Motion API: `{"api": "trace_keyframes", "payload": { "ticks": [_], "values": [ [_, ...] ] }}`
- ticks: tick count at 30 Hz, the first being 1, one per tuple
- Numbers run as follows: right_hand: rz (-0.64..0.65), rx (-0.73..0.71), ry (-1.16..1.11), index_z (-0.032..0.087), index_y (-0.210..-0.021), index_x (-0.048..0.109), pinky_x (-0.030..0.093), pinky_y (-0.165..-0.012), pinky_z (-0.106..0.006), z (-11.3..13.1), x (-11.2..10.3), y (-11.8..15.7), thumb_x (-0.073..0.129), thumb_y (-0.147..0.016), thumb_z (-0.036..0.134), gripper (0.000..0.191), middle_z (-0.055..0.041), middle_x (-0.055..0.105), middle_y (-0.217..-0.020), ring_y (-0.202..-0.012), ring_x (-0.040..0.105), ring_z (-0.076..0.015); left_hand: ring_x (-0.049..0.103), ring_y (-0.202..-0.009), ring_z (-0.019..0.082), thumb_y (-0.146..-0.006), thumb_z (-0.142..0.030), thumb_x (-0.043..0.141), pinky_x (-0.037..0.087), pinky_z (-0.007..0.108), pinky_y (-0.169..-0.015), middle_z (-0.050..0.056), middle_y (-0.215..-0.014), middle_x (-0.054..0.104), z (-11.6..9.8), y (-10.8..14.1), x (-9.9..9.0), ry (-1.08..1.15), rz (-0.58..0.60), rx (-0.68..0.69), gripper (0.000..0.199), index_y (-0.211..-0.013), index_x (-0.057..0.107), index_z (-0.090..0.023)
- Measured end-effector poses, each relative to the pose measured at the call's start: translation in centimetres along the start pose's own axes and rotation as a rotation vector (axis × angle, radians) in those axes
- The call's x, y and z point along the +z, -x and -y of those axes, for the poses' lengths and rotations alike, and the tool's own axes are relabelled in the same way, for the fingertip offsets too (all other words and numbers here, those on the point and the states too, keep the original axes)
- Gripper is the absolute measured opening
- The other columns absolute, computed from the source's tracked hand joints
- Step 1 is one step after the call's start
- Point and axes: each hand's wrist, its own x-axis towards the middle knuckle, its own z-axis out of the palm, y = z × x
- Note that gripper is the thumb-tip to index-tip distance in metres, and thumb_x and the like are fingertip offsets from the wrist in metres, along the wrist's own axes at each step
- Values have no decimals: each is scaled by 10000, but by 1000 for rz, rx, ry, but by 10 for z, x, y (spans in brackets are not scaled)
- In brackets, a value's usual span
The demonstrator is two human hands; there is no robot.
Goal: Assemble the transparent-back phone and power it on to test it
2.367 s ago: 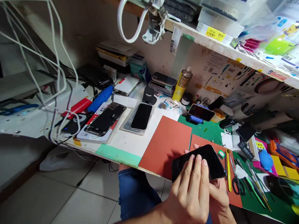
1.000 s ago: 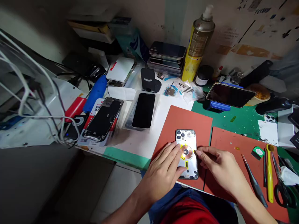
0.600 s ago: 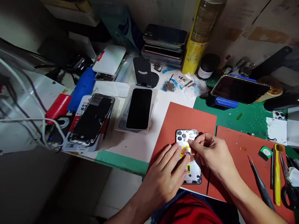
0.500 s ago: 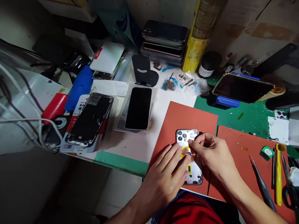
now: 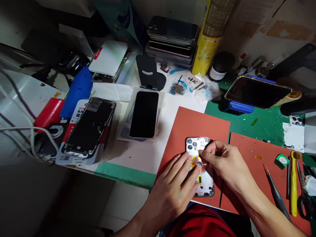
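An opened phone body [image 5: 206,179] lies on the red-brown mat [image 5: 189,122], its camera lenses at the top left and a round copper coil [image 5: 202,165] in the middle. Fingers spread, my left hand [image 5: 172,184] rests over the left side of the phone body, fingertips at the coil. My right hand [image 5: 223,159] is at the upper right of the phone body, thumb and index finger pinched together just above the coil. Whatever is between those fingertips, if anything, is too small to make out.
A phone with a black screen [image 5: 144,114] lies left of the mat, beside a detached screen assembly [image 5: 90,126]. Tweezers [image 5: 276,194], a yellow brush [image 5: 293,184] and scissors [image 5: 304,204] lie at the right. A phone [image 5: 258,92] rests on a blue stand behind.
The view has shifted slightly, so objects on the left appear further left. Both hands keep nearly the same pose on the phone body.
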Motion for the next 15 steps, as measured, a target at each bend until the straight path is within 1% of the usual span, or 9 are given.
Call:
{"api": "trace_keyframes", "payload": {
  "ticks": [5, 11, 15],
  "values": [
    [34, -4, -46, 229, -646, 566, 389, -481, -262, 2, 0, 2, 812, -771, 552, 425, 21, 591, -576, -480, 496, -114, 575, -1430, 352, -971, -206, 680, 564, 511, -1140, 195, -1457, 664, 0, 1, 0, 0, -8, 0, 448, -1409, 660, -116],
    [21, 11, -16, 228, -669, 590, 429, -508, -282, 1, 0, 1, 807, -780, 574, 423, -8, 635, -588, -517, 557, -148, 565, -1440, 347, -971, -206, 685, 550, 502, -1157, 187, -1468, 658, 0, 0, 1, 1, -1, -6, 460, -1423, 649, -128],
    [32, 2, -32, 229, -650, 571, 409, -495, -275, 1, 0, 2, 818, -768, 565, 433, 3, 626, -585, -496, 532, -133, 569, -1437, 350, -977, -210, 681, 558, 505, -1147, 185, -1462, 664, 0, 1, 1, 3, -8, -6, 445, -1414, 657, -133]
  ]
}}
